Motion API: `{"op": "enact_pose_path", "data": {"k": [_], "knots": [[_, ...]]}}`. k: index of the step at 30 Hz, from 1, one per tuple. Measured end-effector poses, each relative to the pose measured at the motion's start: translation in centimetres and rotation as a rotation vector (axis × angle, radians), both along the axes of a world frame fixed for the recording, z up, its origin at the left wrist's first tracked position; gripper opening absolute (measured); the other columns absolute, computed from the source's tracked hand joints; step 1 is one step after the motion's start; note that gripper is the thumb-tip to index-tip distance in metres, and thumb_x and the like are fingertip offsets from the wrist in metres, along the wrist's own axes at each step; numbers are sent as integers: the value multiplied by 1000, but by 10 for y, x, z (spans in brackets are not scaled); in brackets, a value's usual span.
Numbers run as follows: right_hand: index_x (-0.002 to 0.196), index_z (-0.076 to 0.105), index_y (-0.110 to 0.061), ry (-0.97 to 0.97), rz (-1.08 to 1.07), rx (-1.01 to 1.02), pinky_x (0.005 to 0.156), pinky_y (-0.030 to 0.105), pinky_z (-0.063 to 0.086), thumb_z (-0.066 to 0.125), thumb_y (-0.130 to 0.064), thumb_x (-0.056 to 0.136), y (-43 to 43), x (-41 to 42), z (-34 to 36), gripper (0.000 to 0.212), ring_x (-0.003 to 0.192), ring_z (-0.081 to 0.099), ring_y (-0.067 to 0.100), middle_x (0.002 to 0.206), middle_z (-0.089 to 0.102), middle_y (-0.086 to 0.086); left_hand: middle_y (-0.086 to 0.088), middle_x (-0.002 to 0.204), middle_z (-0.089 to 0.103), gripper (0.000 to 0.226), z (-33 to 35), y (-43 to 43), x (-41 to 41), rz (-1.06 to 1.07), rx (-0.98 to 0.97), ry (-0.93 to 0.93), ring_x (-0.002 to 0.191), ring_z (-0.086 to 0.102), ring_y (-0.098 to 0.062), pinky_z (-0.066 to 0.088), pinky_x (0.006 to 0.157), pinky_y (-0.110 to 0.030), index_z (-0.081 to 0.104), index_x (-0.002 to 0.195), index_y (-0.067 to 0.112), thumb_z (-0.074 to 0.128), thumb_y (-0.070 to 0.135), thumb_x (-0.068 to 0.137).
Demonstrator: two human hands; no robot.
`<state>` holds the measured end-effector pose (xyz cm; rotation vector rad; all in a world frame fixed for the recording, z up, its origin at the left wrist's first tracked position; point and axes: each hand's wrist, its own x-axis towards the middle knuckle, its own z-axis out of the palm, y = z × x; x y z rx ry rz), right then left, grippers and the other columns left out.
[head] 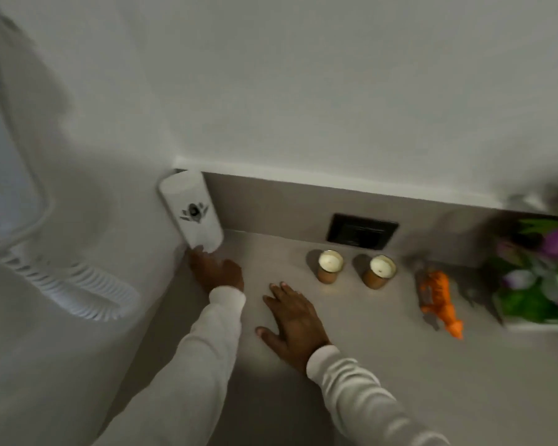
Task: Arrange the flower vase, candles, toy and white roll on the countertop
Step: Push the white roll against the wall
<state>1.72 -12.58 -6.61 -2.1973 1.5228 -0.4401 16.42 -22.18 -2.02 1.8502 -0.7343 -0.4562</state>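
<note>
Overhead, one grey desk (351, 365) meets white walls, with a dark outlet (361, 232) in its backsplash and a coiled white hose (78, 284) at left. Counted: one blurred flower vase (541, 278) far right, one white roll (190, 212) tilted in the back-left corner, two candles (330, 265) (379, 271) side by side, one orange toy (440, 300). Left hand (216, 272) fingertips touch the roll's lower end, grip unclear; right hand (295, 320) lies flat, fingers spread, holding nothing.
</note>
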Motion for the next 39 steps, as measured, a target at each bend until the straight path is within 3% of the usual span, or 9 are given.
{"op": "enact_pose_path", "data": {"k": [3,5,8,12,18,25,33,36,39], "knots": [[122,63,-25,-440,-598,-137,106,36,45,74,-31,83,28,-27,-5,41,117,59,22,125,64,2,-18,106,66,38,-9,30,-34,-323,30,-30,96,63,-32,45,78,-29,57,113,5,60,-7,77],[111,59,-34,-638,-1020,-147,93,39,53,79,-24,77,34,-50,-1,42,95,61,13,106,64,-3,-15,107,64,54,-16,44,-60,-565,-1,75,92,62,-29,52,79,-36,55,121,7,71,-9,72],[118,54,-25,-764,-1261,-67,96,44,52,84,-24,72,18,-85,5,54,90,62,16,103,64,3,-9,110,60,76,-19,52,-94,-747,32,93,94,59,-24,55,79,-36,51,128,13,84,-1,61],[132,51,-16,-722,-1248,7,101,35,47,87,-31,69,-14,-110,9,74,110,60,22,123,63,4,-2,111,62,74,-18,45,-126,-770,18,-15,93,59,-22,52,79,-29,54,125,20,87,7,59],[117,63,-16,-600,-1199,-47,96,41,52,86,-28,69,-50,-118,1,55,106,65,30,111,73,8,-11,104,65,49,-21,26,-141,-671,-18,-125,84,56,-18,40,79,-16,60,112,9,81,3,68],[122,63,-15,-584,-1240,-102,90,32,44,84,-29,73,-66,-120,-1,55,109,62,32,114,72,10,-15,93,65,45,-28,4,-145,-646,-28,-184,78,55,-21,40,76,-17,61,110,9,78,3,70],[134,56,-12,-647,-1170,4,102,38,47,84,-28,75,-50,-116,30,68,119,59,33,126,68,11,-22,109,63,50,-19,12,-140,-641,83,-172,101,60,-41,50,93,-48,57,116,7,77,3,71],[124,61,-19,-807,-1191,-68,95,33,54,84,-15,74,-5,-106,44,56,95,67,17,108,70,1,-23,112,62,54,-9,32,-137,-582,17,-180,98,61,-40,51,92,-48,52,124,3,71,-2,74],[92,62,-40,-839,-1244,-336,67,5,45,80,-12,69,53,-128,51,40,67,63,3,81,69,-11,-11,105,61,52,2,69,-153,-698,-125,-188,89,62,-29,55,81,-37,53,124,10,69,-1,75]]}}
